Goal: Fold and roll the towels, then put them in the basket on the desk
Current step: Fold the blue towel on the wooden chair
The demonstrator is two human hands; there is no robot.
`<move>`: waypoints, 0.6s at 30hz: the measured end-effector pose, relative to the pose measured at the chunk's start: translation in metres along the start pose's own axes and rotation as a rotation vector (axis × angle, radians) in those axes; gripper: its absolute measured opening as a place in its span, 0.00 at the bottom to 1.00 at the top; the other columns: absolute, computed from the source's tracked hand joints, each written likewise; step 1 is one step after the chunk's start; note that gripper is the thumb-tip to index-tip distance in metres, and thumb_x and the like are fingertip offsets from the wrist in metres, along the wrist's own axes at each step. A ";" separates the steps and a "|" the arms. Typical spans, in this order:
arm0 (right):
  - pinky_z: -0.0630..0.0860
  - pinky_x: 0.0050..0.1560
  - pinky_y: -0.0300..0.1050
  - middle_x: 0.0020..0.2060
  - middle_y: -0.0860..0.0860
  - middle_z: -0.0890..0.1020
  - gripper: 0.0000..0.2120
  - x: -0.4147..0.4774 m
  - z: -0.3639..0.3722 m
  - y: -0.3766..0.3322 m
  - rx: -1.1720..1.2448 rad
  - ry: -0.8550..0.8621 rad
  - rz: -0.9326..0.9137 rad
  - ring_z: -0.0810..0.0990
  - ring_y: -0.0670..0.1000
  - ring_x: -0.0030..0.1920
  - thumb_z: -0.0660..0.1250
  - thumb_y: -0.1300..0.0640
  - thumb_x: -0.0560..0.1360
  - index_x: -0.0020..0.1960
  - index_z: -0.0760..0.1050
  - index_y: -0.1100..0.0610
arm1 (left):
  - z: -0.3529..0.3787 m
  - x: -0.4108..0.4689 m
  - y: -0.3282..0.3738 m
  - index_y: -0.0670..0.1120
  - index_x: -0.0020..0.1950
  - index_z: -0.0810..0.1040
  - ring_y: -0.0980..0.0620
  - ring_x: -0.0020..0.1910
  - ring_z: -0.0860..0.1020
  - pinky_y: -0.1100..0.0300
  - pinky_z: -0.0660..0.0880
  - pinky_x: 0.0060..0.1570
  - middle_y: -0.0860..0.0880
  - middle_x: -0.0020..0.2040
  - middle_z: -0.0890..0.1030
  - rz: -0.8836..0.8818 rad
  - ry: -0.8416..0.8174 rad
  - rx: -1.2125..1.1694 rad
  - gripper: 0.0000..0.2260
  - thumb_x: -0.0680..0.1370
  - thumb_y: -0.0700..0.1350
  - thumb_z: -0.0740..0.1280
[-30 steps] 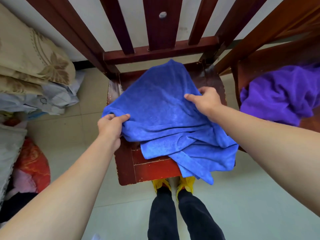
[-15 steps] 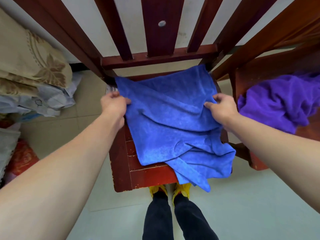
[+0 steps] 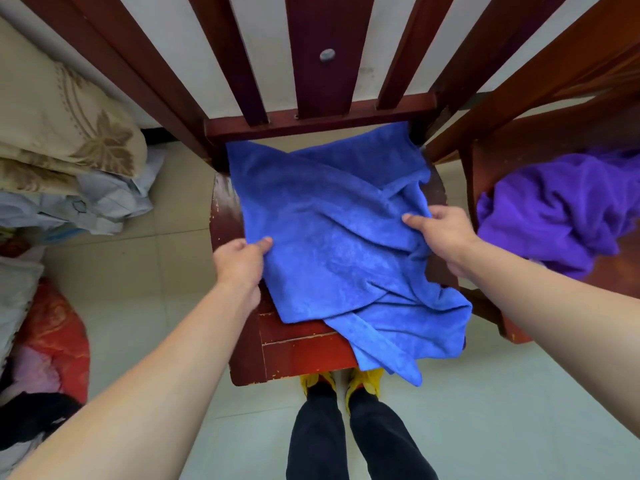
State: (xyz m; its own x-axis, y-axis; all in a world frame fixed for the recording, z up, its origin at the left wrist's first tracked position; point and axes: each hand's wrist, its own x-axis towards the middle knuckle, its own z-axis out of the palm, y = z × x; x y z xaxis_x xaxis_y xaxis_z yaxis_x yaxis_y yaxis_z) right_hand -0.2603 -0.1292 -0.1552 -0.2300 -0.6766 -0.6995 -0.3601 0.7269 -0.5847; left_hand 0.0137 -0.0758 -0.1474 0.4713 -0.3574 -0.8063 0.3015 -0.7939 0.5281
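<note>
Blue terry towel (image 3: 329, 237) lies rumpled on the red-brown wooden chair seat (image 3: 301, 348), a corner hanging off its front. Left hand (image 3: 239, 261) and right hand (image 3: 443, 233) pinch its side edges. Spreading step, I judge; next, smooth creases and fold.

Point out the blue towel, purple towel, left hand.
blue towel (image 3: 329, 237), head view, middle of the cloth.
purple towel (image 3: 554, 216), head view, bunched centre.
left hand (image 3: 239, 263), head view, back of hand.
</note>
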 end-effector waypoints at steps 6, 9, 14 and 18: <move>0.66 0.32 0.42 0.32 0.55 0.74 0.10 -0.006 0.011 -0.004 0.040 -0.001 -0.048 0.70 0.51 0.34 0.71 0.55 0.74 0.38 0.75 0.58 | -0.040 0.031 0.000 0.45 0.43 0.76 0.47 0.45 0.80 0.51 0.78 0.45 0.47 0.44 0.81 -0.054 0.103 -0.145 0.07 0.72 0.44 0.73; 0.68 0.27 0.36 0.27 0.48 0.77 0.15 -0.032 0.009 0.018 -0.008 -0.114 0.125 0.74 0.44 0.26 0.71 0.50 0.74 0.33 0.74 0.55 | -0.036 -0.002 -0.027 0.46 0.44 0.76 0.49 0.40 0.80 0.54 0.78 0.42 0.49 0.42 0.82 -0.128 -0.098 -0.014 0.08 0.72 0.47 0.73; 0.69 0.32 0.46 0.26 0.53 0.74 0.15 -0.050 -0.009 0.058 -0.257 -0.069 0.222 0.72 0.52 0.29 0.74 0.54 0.71 0.31 0.72 0.56 | -0.051 -0.026 -0.069 0.43 0.33 0.72 0.46 0.38 0.76 0.49 0.77 0.40 0.44 0.33 0.77 -0.081 -0.055 0.320 0.11 0.72 0.35 0.72; 0.74 0.46 0.48 0.41 0.52 0.83 0.09 -0.040 -0.017 0.026 -0.569 0.157 -0.024 0.80 0.57 0.47 0.73 0.49 0.69 0.43 0.77 0.53 | -0.062 -0.019 -0.050 0.45 0.37 0.73 0.46 0.39 0.77 0.46 0.78 0.45 0.45 0.37 0.79 0.080 -0.011 0.656 0.11 0.69 0.43 0.75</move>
State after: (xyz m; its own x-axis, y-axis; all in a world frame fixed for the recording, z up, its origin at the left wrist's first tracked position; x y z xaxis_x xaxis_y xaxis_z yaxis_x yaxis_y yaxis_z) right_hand -0.2755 -0.0850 -0.1351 -0.3313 -0.7332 -0.5938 -0.7856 0.5630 -0.2568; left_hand 0.0411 0.0011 -0.1417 0.4621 -0.4299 -0.7757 -0.3032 -0.8985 0.3174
